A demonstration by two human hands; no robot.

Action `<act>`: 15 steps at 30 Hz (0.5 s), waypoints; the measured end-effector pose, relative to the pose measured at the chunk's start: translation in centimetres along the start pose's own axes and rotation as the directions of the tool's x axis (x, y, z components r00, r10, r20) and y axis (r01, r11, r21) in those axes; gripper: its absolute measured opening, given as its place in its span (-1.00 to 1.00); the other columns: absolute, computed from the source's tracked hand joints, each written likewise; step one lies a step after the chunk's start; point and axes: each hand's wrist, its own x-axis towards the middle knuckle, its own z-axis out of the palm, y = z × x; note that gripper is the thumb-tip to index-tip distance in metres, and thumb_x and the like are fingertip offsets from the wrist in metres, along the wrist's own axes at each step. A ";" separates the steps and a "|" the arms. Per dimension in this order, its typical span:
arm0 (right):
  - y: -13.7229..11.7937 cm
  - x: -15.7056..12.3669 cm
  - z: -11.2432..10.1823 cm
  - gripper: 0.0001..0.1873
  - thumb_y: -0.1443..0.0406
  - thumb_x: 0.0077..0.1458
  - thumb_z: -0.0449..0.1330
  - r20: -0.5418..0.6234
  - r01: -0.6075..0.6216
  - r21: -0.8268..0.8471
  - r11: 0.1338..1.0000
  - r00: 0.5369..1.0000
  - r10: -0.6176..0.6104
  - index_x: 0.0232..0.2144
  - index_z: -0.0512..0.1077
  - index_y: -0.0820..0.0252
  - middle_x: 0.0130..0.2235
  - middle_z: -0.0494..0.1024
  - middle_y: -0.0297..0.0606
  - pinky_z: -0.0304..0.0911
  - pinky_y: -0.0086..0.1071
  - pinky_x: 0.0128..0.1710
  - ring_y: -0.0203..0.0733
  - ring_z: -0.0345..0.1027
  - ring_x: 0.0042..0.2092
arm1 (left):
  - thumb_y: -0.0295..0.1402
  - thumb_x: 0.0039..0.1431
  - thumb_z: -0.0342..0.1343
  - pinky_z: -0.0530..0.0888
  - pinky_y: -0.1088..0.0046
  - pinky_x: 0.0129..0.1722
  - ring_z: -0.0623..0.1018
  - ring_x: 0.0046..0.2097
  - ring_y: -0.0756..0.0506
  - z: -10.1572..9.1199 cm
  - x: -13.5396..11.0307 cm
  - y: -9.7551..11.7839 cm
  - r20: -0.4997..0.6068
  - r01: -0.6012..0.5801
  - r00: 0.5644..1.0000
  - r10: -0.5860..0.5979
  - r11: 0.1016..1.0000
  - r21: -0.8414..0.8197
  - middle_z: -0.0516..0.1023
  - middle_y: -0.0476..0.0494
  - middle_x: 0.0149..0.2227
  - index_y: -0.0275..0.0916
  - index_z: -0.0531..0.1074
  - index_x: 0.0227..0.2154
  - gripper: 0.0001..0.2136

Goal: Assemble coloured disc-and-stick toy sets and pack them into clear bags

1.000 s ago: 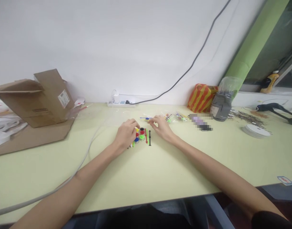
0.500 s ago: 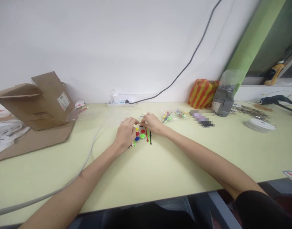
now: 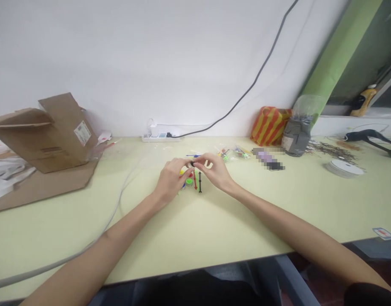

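Note:
A cluster of small round plastic caps in yellow, red, blue and green lies on the pale green table, partly hidden under my left hand. My right hand comes in from the right. Its fingertips meet those of my left hand on a small black cap above the cluster. Just right of the caps lie a thin red stick and a thin black stick, both close to my right hand.
Small clear bags of coloured parts lie behind my hands. A grey cable crosses the table on the left, beside a cardboard box. A power strip, striped bag, grey bag and white spool stand further back.
My hands have drawn together over the caps, and their fingertips now meet. The black cap sits higher than before, away from the cluster and between my fingers.

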 end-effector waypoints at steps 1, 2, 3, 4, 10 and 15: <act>0.0 -0.5 -0.2 -0.90 0.28 0.18 0.28 0.007 -0.046 0.045 0.998 0.999 0.046 -0.27 0.58 0.17 -0.32 0.62 -0.27 0.25 -0.33 -0.22 -0.20 0.45 -0.25 | -0.25 0.36 0.02 0.37 0.26 -0.02 0.52 -0.03 -0.15 0.0 0.0 0.2 0.004 -0.012 1.000 0.012 1.000 -0.003 0.58 -0.12 -0.10 -0.17 0.42 -0.02 -0.78; 0.1 -0.9 -0.5 -0.88 0.28 0.17 0.27 0.021 -0.090 0.085 0.992 0.996 0.089 -0.23 0.58 0.17 -0.30 0.63 -0.26 0.26 -0.34 -0.23 -0.19 0.47 -0.24 | -0.28 0.35 0.04 0.37 0.28 -0.04 0.52 -0.04 -0.15 0.0 0.0 0.4 0.006 -0.020 1.000 0.020 1.000 -0.007 0.58 -0.11 -0.12 -0.17 0.43 -0.05 -0.81; 0.4 -1.3 -0.7 -0.84 0.27 0.17 0.27 0.043 -0.129 0.116 0.985 0.991 0.125 -0.19 0.57 0.17 -0.29 0.64 -0.26 0.26 -0.35 -0.23 -0.19 0.49 -0.23 | -0.31 0.33 0.06 0.38 0.29 -0.05 0.52 -0.06 -0.14 0.0 -0.1 0.5 0.004 -0.024 1.000 0.024 1.000 -0.009 0.58 -0.10 -0.14 -0.17 0.43 -0.08 -0.83; 0.7 -1.6 -1.0 -0.81 0.26 0.16 0.28 0.075 -0.160 0.136 0.978 0.986 0.151 -0.16 0.55 0.17 -0.29 0.64 -0.25 0.27 -0.35 -0.24 -0.18 0.50 -0.23 | -0.33 0.31 0.08 0.38 0.29 -0.06 0.53 -0.07 -0.14 0.0 -0.1 0.6 0.001 -0.025 1.000 0.025 1.000 -0.009 0.58 -0.09 -0.15 -0.18 0.43 -0.10 -0.85; 2.4 -2.5 -1.5 -0.89 0.33 0.13 0.28 0.315 -0.136 -0.002 0.991 0.940 0.129 -0.27 0.58 0.22 -0.33 0.59 -0.25 0.24 -0.40 -0.30 -0.24 0.42 -0.31 | -0.36 0.23 0.13 0.42 0.32 -0.11 0.53 -0.10 -0.13 -0.1 0.0 0.4 -0.010 0.034 0.999 -0.034 0.999 0.005 0.55 -0.10 -0.15 -0.20 0.40 -0.17 -0.87; 2.9 -2.5 -1.3 -0.90 0.45 0.10 0.25 0.353 -0.076 -0.133 0.988 0.928 0.119 -0.42 0.56 0.23 -0.35 0.55 -0.25 0.23 -0.40 -0.27 -0.26 0.36 -0.32 | -0.37 0.22 0.12 0.42 0.35 -0.21 0.54 -0.20 -0.11 -0.1 -0.1 0.5 0.030 0.111 0.993 -0.111 0.994 0.025 0.56 -0.07 -0.19 -0.19 0.38 -0.19 -0.88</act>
